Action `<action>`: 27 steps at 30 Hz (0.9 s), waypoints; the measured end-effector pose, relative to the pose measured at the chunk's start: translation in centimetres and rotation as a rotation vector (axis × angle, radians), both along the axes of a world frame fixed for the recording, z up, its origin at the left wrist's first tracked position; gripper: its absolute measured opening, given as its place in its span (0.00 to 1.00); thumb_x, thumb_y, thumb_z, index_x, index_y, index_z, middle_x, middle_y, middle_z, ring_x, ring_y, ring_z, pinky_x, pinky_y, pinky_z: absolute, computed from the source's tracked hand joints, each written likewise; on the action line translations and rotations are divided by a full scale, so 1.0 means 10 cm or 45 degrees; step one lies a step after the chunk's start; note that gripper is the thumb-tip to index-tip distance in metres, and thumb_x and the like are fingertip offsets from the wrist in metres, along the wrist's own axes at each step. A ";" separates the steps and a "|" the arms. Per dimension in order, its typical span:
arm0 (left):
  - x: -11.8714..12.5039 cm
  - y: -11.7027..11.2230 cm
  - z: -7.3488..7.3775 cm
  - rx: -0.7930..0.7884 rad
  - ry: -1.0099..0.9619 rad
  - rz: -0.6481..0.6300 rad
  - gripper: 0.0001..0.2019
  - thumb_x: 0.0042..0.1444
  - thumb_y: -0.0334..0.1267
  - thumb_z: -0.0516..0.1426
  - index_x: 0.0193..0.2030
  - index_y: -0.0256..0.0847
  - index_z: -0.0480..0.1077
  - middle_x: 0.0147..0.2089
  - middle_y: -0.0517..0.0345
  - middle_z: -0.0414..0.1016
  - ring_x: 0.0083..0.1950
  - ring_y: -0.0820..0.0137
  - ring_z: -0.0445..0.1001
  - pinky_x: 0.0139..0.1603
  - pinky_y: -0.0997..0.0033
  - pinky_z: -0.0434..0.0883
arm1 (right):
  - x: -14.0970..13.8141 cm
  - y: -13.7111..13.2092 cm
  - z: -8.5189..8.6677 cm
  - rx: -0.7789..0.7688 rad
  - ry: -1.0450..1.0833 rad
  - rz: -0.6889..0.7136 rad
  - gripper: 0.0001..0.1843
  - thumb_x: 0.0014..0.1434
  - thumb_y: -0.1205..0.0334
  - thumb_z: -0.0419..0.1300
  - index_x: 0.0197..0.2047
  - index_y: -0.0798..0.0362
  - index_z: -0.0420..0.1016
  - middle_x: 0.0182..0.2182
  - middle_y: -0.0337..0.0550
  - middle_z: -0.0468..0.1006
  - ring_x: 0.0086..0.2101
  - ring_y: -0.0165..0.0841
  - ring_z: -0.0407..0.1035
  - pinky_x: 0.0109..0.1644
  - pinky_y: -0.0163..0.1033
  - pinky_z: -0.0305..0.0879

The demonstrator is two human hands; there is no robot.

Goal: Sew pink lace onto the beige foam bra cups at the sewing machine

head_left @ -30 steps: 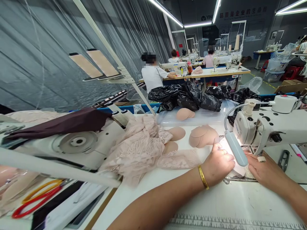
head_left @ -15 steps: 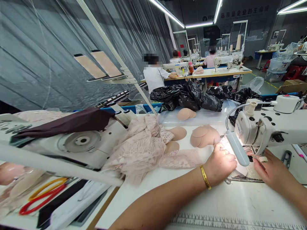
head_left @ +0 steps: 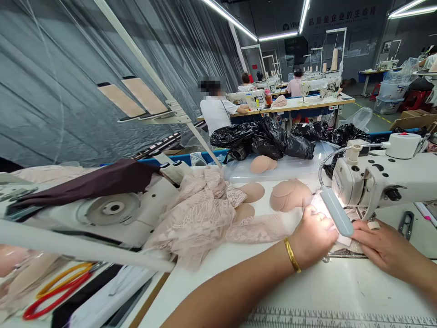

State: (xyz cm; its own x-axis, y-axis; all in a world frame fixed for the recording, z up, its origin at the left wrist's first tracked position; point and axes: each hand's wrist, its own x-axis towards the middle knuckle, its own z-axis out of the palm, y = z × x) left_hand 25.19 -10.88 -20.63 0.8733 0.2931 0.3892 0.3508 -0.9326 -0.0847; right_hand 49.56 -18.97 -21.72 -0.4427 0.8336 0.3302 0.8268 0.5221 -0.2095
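My left hand [head_left: 316, 234], a gold bangle at its wrist, is closed on a pale pink piece of fabric [head_left: 343, 239] left of the sewing machine's needle area. A grey lamp [head_left: 336, 212] shines on the work and covers part of it. From the right, my right hand [head_left: 385, 243] reaches in with fingers together, pressed on the fabric's edge; the lamp hides its fingertips. Above both hands stands the white sewing machine head [head_left: 365, 177]. Beige bra cups [head_left: 290, 193] lie just beyond my left hand.
Pale lace pieces [head_left: 201, 209] are heaped left of the cups. Black plastic bags [head_left: 266, 139] lie behind them. A second machine [head_left: 112, 207] stands at left, near red-handled scissors [head_left: 56, 296]. A small metal clip tool [head_left: 406, 224] rests at right. Co-workers sit at machines farther back.
My right hand has moved slightly left, its fingers coming together at the lamp's lower end. My left hand keeps its hold. The whole view has shifted a little.
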 end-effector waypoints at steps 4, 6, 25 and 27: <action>-0.04 -0.16 0.01 0.006 -0.023 -0.081 0.07 0.64 0.32 0.55 0.34 0.41 0.69 0.34 0.60 0.71 0.35 0.67 0.68 0.48 0.55 0.61 | -0.03 -0.04 0.06 -0.157 -0.028 0.097 0.18 0.69 0.72 0.49 0.48 0.43 0.76 0.39 0.41 0.78 0.35 0.38 0.72 0.36 0.41 0.67; -0.05 -0.17 0.00 -0.015 -0.008 -0.085 0.08 0.64 0.31 0.55 0.33 0.40 0.69 0.33 0.60 0.71 0.35 0.68 0.68 0.49 0.55 0.60 | -0.04 -0.04 0.06 -0.187 -0.026 0.097 0.19 0.69 0.73 0.48 0.49 0.44 0.76 0.39 0.42 0.76 0.36 0.37 0.72 0.36 0.41 0.67; -0.05 0.47 0.12 -0.213 0.164 -0.086 0.06 0.67 0.34 0.59 0.40 0.43 0.78 0.46 0.56 0.82 0.49 0.63 0.75 0.57 0.54 0.54 | -0.15 0.05 -0.12 -0.112 -0.073 -0.139 0.14 0.69 0.69 0.47 0.44 0.46 0.72 0.41 0.43 0.79 0.30 0.37 0.70 0.30 0.41 0.66; -0.10 0.45 0.20 -0.194 0.207 -0.032 0.06 0.67 0.35 0.58 0.40 0.42 0.78 0.45 0.55 0.82 0.48 0.62 0.75 0.57 0.53 0.55 | -0.14 0.05 -0.11 -0.088 -0.088 -0.134 0.15 0.70 0.69 0.46 0.47 0.46 0.72 0.42 0.44 0.80 0.31 0.37 0.71 0.31 0.42 0.66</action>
State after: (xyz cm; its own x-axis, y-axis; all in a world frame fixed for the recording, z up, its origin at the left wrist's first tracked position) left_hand 24.17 -6.38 -18.64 0.9289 0.3148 0.1952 0.3201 -0.9474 0.0045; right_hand 48.12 -18.47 -22.79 -0.3712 0.8965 0.2419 0.8901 0.4177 -0.1823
